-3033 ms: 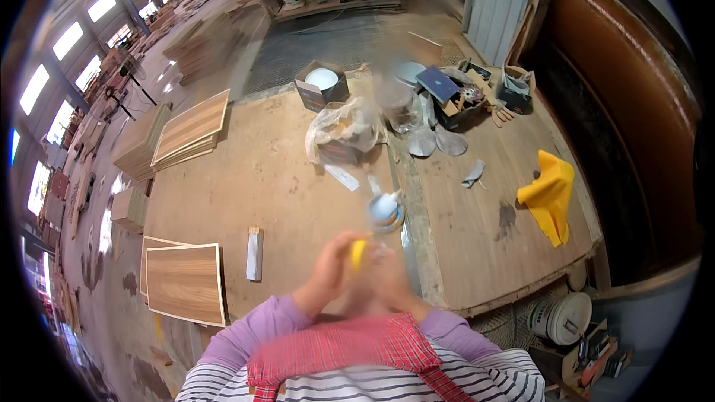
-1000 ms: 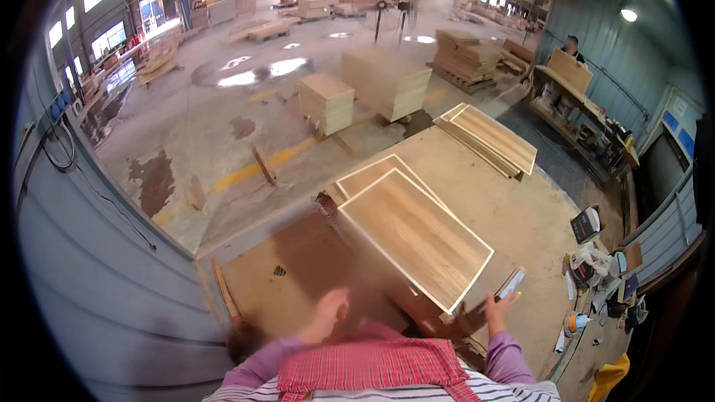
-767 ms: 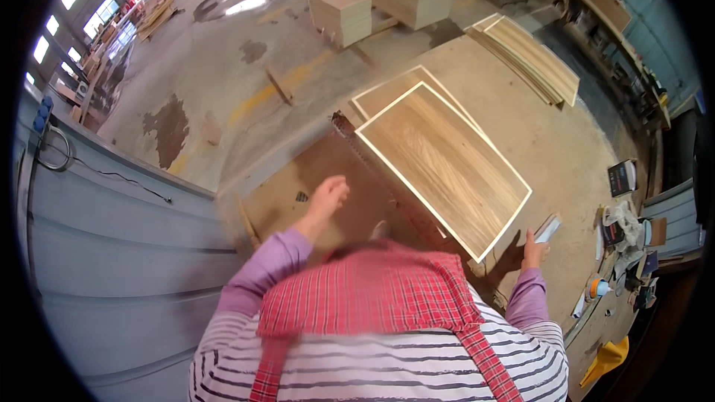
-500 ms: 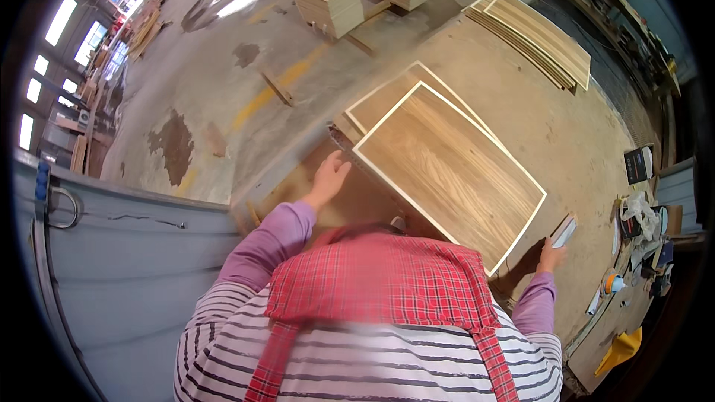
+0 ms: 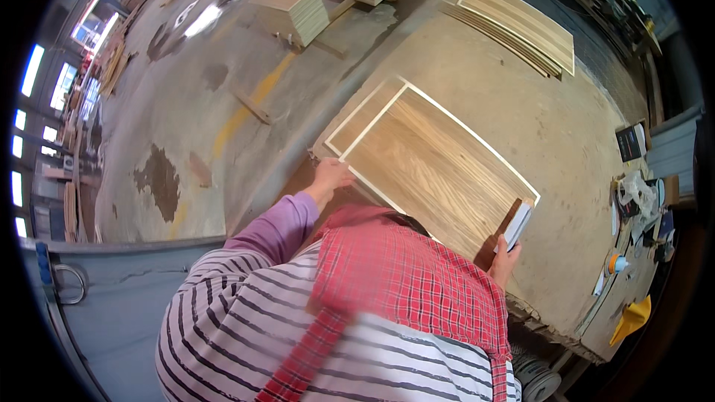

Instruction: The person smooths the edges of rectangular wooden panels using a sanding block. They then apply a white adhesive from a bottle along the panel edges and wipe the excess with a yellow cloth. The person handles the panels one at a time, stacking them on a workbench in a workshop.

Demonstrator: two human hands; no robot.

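My left hand (image 5: 333, 179) grips the near left corner of a wood-grain panel (image 5: 417, 164) with a pale edge. This panel lies on a second panel (image 5: 359, 109), whose corner shows beyond it, on the wooden worktable (image 5: 581, 141). My right hand (image 5: 507, 258) holds a slim white block (image 5: 516, 225) with a wooden side, over the upper panel's right end. My chest and red plaid bib hide part of the panel's near edge.
A stack of panels (image 5: 514, 18) lies at the table's far end. Board piles (image 5: 290, 22) stand on the concrete floor. Small boxes, bags, a blue-capped container (image 5: 617, 263) and a yellow cloth (image 5: 631, 318) lie at right. A grey metal partition (image 5: 119, 305) is at lower left.
I have leaned forward. My left hand has moved onto the panel's edge, and my right hand has brought the white block leftward over the panel. The two panels now sit more nearly aligned.
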